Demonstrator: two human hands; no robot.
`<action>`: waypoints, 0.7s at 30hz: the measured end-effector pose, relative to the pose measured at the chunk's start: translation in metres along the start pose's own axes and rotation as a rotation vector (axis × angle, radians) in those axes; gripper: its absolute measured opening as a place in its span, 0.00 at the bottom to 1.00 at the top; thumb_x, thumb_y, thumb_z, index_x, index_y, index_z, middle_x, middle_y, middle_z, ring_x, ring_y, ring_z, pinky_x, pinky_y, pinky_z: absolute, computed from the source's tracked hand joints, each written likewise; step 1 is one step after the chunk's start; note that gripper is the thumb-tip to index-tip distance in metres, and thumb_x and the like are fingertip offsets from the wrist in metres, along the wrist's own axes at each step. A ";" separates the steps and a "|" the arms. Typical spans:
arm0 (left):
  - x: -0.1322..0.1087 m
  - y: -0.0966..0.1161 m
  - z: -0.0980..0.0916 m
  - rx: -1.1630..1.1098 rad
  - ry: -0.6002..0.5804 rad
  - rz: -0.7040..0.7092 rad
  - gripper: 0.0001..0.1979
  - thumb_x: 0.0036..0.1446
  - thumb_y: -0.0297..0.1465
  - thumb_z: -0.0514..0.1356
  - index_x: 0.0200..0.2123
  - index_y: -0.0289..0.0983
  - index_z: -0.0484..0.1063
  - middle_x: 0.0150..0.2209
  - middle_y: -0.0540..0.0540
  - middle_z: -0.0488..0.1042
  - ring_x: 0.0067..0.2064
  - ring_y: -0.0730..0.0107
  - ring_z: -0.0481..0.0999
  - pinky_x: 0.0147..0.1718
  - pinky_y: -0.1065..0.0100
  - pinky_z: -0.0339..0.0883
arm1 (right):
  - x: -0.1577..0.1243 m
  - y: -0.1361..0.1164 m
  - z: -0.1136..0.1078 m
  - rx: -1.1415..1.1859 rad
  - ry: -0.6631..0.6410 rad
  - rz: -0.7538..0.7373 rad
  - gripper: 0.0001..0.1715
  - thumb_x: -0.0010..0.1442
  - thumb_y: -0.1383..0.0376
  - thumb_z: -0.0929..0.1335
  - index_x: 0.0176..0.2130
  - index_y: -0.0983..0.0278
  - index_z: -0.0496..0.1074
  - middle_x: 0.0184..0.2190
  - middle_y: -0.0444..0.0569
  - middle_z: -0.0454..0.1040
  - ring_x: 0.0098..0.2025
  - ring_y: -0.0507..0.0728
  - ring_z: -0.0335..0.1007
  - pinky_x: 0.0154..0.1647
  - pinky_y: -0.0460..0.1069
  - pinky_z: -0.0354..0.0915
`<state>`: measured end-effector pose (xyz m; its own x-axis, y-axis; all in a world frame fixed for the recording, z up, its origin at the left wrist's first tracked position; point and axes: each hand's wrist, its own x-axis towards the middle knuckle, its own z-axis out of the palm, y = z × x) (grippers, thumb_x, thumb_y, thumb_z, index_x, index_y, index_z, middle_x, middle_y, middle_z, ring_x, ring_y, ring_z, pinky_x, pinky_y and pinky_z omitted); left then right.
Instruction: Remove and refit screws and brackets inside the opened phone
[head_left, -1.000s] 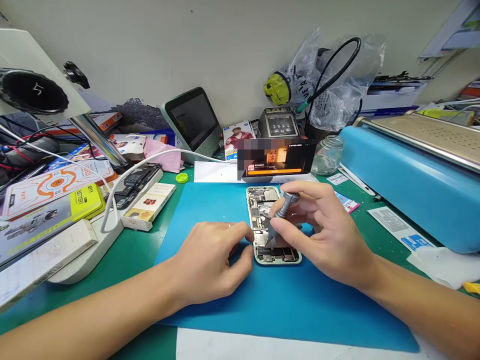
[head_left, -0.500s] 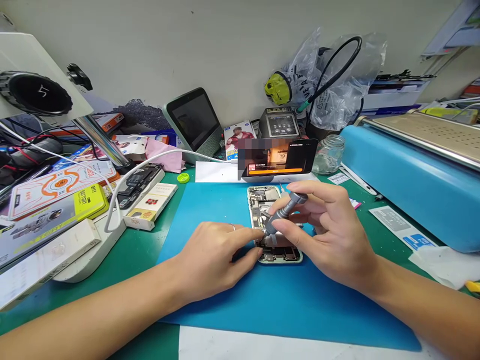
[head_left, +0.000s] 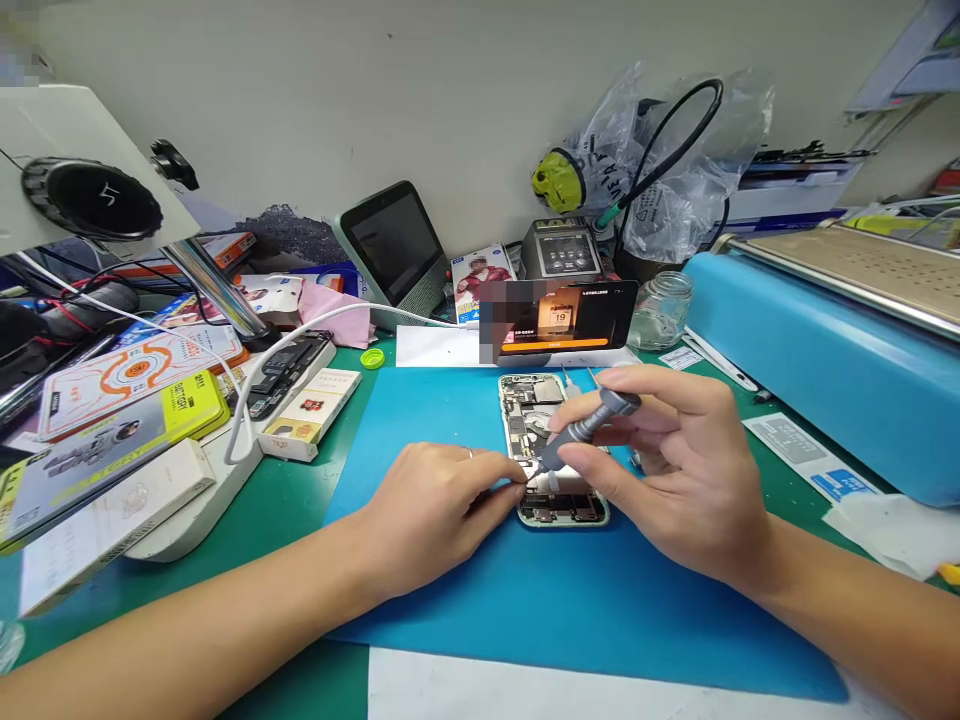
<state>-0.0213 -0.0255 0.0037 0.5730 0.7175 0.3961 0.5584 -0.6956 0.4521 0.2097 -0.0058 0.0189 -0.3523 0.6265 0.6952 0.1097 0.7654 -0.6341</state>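
An opened smartphone (head_left: 566,480), its inner parts bare, lies on the blue mat (head_left: 465,620). My right hand (head_left: 682,470) grips a grey screwdriver (head_left: 581,435) between thumb and fingers, tilted with its tip down at the phone's left side. My left hand (head_left: 442,500) rests at that same side, thumb and forefinger pinched together close to the screwdriver's tip. Whatever those fingertips hold, if anything, is hidden. Thin pointed tips show behind my right hand, and I cannot tell what they belong to.
A lit phone (head_left: 562,320) leans upright behind the mat, by a glass jar (head_left: 664,310). Boxes (head_left: 127,450) and a microscope stand (head_left: 217,285) crowd the left. A blue machine (head_left: 810,380) stands right. A white cable (head_left: 300,335) arcs across the back left.
The screwdriver leans further over, its top end shifted right along with my right hand. My left thumb and forefinger have come closer together. The whole view has shifted slightly.
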 end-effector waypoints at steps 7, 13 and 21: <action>-0.002 -0.001 -0.010 0.090 0.143 -0.147 0.08 0.71 0.30 0.58 0.40 0.39 0.77 0.22 0.57 0.70 0.21 0.78 0.67 0.23 0.72 0.56 | 0.008 0.006 -0.012 -0.096 0.065 0.025 0.30 0.64 0.72 0.74 0.59 0.49 0.65 0.41 0.41 0.79 0.42 0.52 0.83 0.42 0.45 0.82; -0.006 -0.004 -0.013 0.227 0.106 -0.207 0.07 0.66 0.31 0.59 0.37 0.38 0.77 0.21 0.55 0.69 0.22 0.74 0.67 0.26 0.69 0.54 | 0.009 0.015 -0.011 -0.119 0.036 0.196 0.24 0.64 0.65 0.75 0.55 0.53 0.66 0.38 0.41 0.80 0.39 0.54 0.82 0.37 0.46 0.80; -0.005 -0.002 -0.013 0.293 -0.025 -0.246 0.06 0.64 0.31 0.57 0.38 0.40 0.74 0.23 0.54 0.72 0.24 0.70 0.70 0.25 0.68 0.52 | 0.011 0.011 -0.011 -0.125 0.033 0.235 0.22 0.65 0.65 0.74 0.55 0.55 0.66 0.38 0.43 0.80 0.40 0.56 0.82 0.37 0.49 0.79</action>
<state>-0.0325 -0.0269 0.0110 0.4126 0.8659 0.2829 0.8268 -0.4863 0.2826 0.2176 0.0115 0.0234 -0.2736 0.7920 0.5457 0.2995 0.6093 -0.7342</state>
